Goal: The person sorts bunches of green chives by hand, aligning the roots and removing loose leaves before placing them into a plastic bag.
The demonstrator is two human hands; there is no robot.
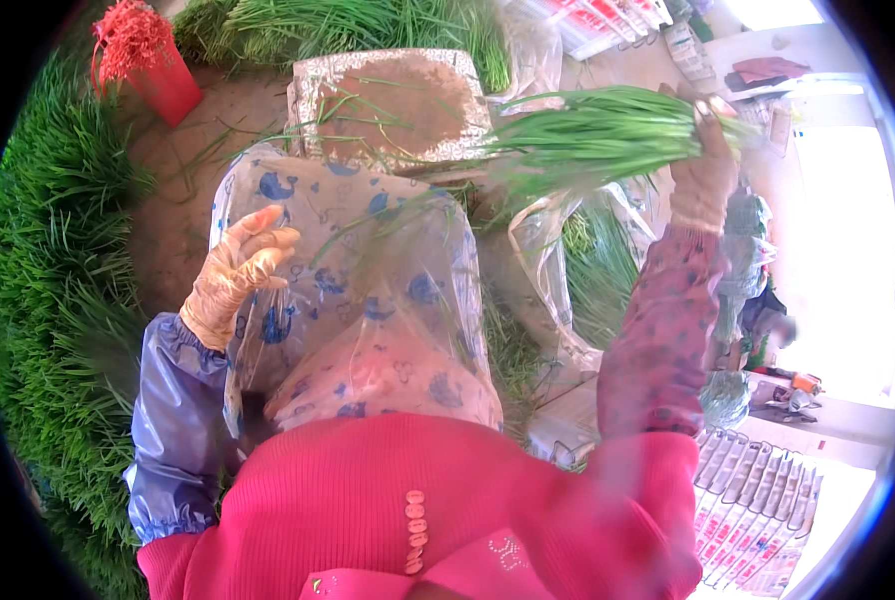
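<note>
Raised at the right, my right hand is closed round a bunch of green chives by its pale stem end. The leaves stretch left, their tips slightly blurred. My left hand, in a thin cream glove, hovers over the left side of a clear plastic apron with blue prints. Its fingers are half bent and apart, with nothing in them. Just beyond my knees lies a flat patterned pad, soiled brown in the middle, with a few loose leaves on it.
Heaped chives line the left side, with another pile at the far side. A red container of red ties stands far left. An open clear bag of chives sits right of my lap. Wire-handled crates are at lower right.
</note>
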